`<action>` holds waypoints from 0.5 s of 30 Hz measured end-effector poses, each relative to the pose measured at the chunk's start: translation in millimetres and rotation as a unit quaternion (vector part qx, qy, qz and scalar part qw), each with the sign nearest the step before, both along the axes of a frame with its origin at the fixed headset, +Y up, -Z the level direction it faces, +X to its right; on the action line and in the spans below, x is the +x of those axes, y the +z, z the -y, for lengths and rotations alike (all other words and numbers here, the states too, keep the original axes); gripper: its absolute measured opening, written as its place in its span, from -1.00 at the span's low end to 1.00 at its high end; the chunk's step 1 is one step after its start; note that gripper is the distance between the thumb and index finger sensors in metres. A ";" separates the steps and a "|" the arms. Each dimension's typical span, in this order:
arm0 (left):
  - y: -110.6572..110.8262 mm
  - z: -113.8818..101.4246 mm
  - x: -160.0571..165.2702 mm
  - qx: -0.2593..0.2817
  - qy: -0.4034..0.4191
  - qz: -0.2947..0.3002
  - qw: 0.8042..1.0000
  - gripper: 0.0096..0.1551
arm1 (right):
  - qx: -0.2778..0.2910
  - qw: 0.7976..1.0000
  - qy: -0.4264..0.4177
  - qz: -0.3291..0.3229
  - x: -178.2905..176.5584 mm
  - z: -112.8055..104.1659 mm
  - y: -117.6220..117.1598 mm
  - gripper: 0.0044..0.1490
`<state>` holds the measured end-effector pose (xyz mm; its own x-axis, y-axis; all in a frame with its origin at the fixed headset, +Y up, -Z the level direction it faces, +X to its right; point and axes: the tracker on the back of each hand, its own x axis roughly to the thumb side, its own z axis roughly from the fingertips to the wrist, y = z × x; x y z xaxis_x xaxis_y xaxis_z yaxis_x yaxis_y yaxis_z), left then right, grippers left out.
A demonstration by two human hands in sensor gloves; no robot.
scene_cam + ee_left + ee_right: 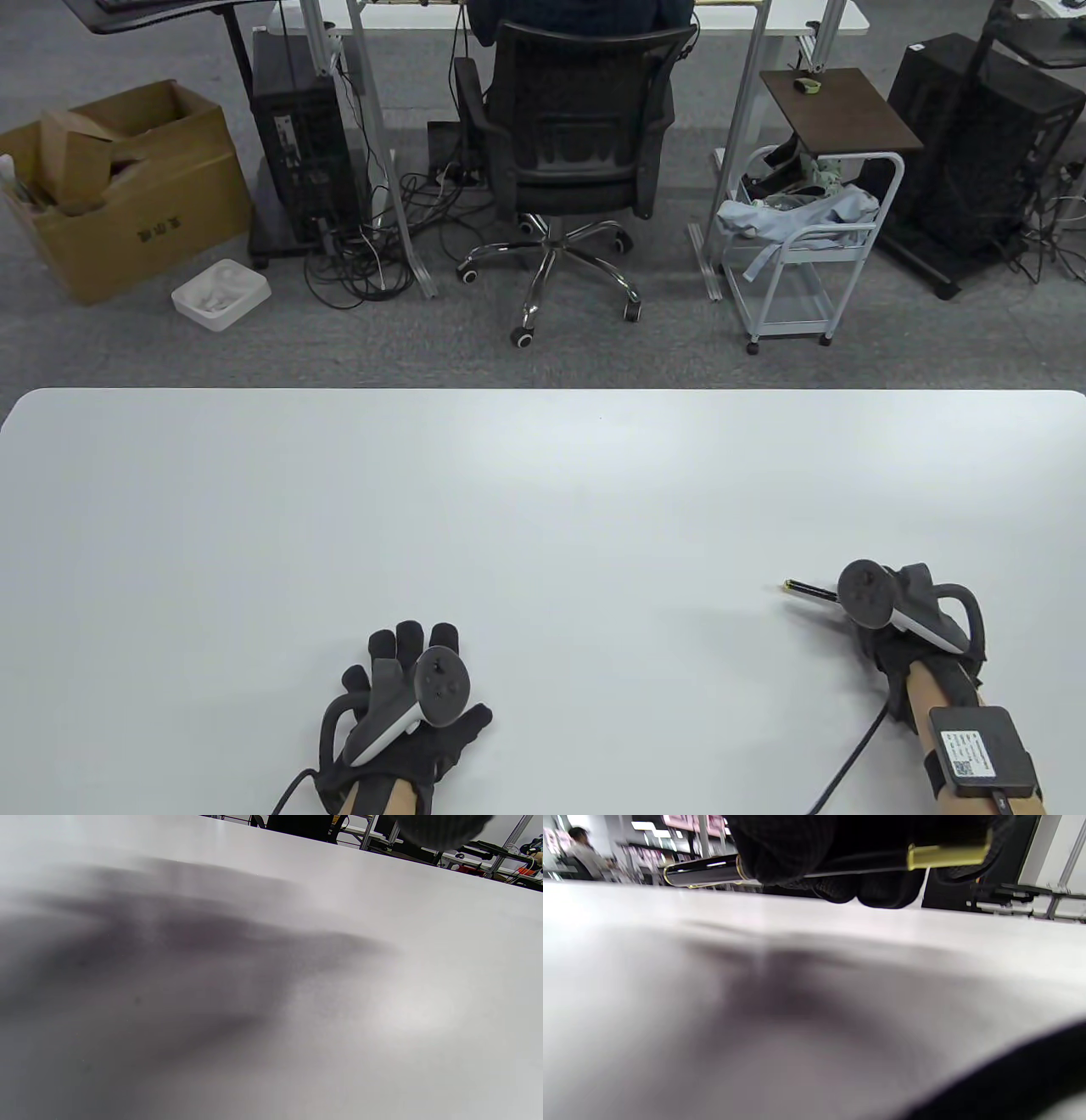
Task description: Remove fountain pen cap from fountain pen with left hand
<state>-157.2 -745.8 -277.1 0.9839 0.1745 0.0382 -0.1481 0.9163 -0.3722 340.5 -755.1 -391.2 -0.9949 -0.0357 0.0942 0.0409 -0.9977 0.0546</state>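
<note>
My right hand (891,607) is near the table's right front and grips a black fountain pen with gold trim (810,590); one end sticks out to the left of the hand. In the right wrist view the gloved fingers (806,849) wrap the pen (704,870), held just above the table, with a gold band (946,855) showing at its other end. My left hand (407,688) rests flat on the table at the front left, fingers spread, holding nothing. The left wrist view shows only the table top and the hand's shadow.
The white table (543,509) fills the near half of the table view. Beyond its far edge stand an office chair (568,144), a cardboard box (110,187), a white cart (806,238) and computer towers on the floor.
</note>
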 end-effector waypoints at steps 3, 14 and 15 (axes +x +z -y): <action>-0.4 -2.1 -1.8 0.005 0.009 -0.002 1.000 0.12 | 0.022 1.000 0.003 -0.006 -6.1 -19.1 4.4 -0.42; -2.0 -4.0 0.2 0.000 0.028 0.007 1.000 0.13 | 0.061 0.998 -0.012 -0.009 -30.7 -79.6 27.8 -0.41; -1.7 -4.5 1.5 0.001 0.029 0.010 1.000 0.13 | 0.063 0.998 -0.013 -0.006 -33.0 -85.5 30.6 -0.41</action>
<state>-155.7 -741.4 -278.8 0.9710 0.2319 0.0575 -0.1944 0.9069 -0.3738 307.5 -669.6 -360.7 -0.9944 -0.0231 0.1031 0.0158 -0.9973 -0.0712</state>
